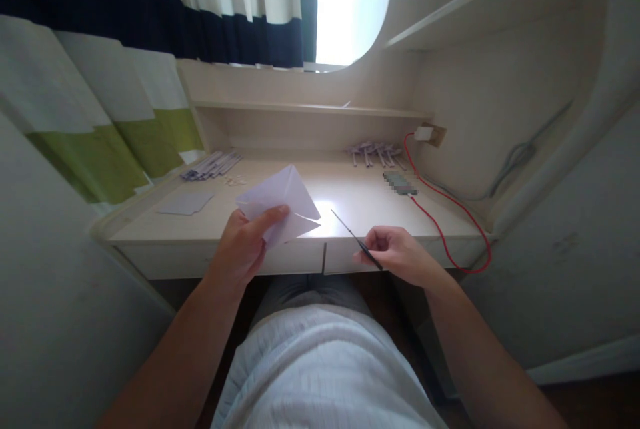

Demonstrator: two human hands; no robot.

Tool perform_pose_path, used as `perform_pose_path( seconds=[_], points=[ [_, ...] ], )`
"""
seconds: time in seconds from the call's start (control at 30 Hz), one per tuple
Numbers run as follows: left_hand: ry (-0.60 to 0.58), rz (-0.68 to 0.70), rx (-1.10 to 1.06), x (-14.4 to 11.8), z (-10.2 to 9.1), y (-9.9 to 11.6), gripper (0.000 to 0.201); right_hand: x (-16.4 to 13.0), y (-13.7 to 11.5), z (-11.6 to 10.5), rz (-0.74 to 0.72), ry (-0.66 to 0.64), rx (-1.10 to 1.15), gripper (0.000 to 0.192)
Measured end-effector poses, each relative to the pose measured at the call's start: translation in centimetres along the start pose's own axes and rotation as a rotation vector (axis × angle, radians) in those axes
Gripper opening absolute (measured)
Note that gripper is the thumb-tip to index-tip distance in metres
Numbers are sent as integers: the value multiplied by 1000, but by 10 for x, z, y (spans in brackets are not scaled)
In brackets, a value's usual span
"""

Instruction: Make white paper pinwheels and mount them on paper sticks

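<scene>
Folded paper point(280, 205) sits up in the left hand point(241, 250), thumb clamped over its lower edge, held just above the front of the desk point(350, 205). It's already creased into a pointed, layered shape, so folding looks well underway. Right hand point(397, 255) is closed around a thin dark tool point(356, 239), most likely scissors, tip aimed toward the paper but apart from it; no cut visible yet. Finished-looking pieces point(375, 151) lie at the back right, another bundle point(213, 165) back left, and a flat sheet point(186, 203) waits at the left, so more seems left to make.
</scene>
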State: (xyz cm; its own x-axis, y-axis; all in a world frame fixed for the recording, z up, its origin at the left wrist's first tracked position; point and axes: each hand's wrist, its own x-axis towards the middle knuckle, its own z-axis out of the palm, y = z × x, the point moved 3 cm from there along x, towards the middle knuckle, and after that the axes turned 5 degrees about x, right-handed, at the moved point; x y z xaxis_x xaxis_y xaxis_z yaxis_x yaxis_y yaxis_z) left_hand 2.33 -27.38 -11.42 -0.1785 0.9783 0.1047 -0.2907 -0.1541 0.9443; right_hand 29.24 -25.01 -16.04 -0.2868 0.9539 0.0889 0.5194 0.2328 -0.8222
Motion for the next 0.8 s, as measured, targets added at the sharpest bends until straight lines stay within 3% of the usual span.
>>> perform_pose_path(
  seconds=[0.13, 0.3, 0.43, 0.53, 0.67, 0.8],
  points=[
    [-54, 39, 56, 5, -1, -5, 34, 43, 25, -10, 80, 133, -200, 33],
    [-144, -57, 129, 8, -2, -13, 32, 89, 42, -12, 185, 98, -373, 23],
    [-167, -85, 170, 7, -3, -15, 34, 106, 42, -13, 201, 63, -367, 27],
    [-176, -87, 192, 8, -4, -17, 34, 106, 30, -16, 149, 94, -294, 25],
    [-229, -82, 253, 10, -3, -20, 29, 87, -7, -17, -22, 169, -85, 36],
    [-307, -103, 326, 9, 1, -22, 24, 60, -51, -6, -198, 25, 170, 47]
  ],
)
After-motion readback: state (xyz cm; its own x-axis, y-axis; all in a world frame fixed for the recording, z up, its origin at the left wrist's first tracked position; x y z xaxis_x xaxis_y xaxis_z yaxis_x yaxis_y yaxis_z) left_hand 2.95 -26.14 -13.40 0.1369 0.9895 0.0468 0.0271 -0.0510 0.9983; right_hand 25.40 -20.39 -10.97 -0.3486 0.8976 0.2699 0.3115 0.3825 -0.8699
